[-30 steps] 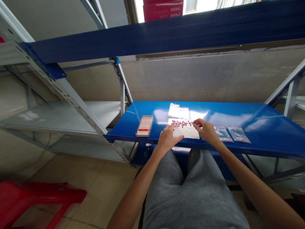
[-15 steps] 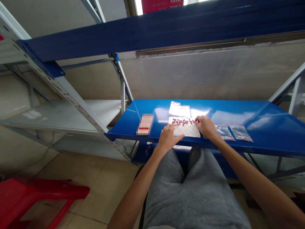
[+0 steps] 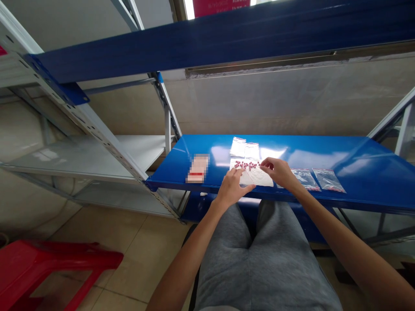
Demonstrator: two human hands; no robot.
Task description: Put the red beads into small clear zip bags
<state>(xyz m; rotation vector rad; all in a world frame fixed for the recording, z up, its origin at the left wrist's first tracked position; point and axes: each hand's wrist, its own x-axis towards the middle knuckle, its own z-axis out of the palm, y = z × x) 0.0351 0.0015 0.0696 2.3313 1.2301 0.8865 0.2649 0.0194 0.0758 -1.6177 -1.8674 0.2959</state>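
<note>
Many small dark-red bead-like pieces [image 3: 248,165] lie scattered on the upper part of a white cloth or sheet [image 3: 259,179] at the front of the blue shelf. My left hand [image 3: 231,185] rests at the sheet's left side, thumb stretched out and fingers apart, the fingertips at the lower edge of the pieces. Over the right end of the scatter, my right hand [image 3: 277,170] has thumb and forefinger pinched together. Whatever is between those fingertips is too small to make out. Just behind the sheet lie two small white packets [image 3: 238,147].
Clear plastic bags [image 3: 328,179] with reddish contents lie right of my right hand. A blurred pinkish packet [image 3: 198,168] lies to the left on the blue shelf [image 3: 366,172]. A blue beam [image 3: 207,41] crosses overhead. A red stool [image 3: 58,259] stands at lower left.
My right hand has moved a little left over the red pieces, its fingertips now pinched. My left hand has shifted slightly to the right.
</note>
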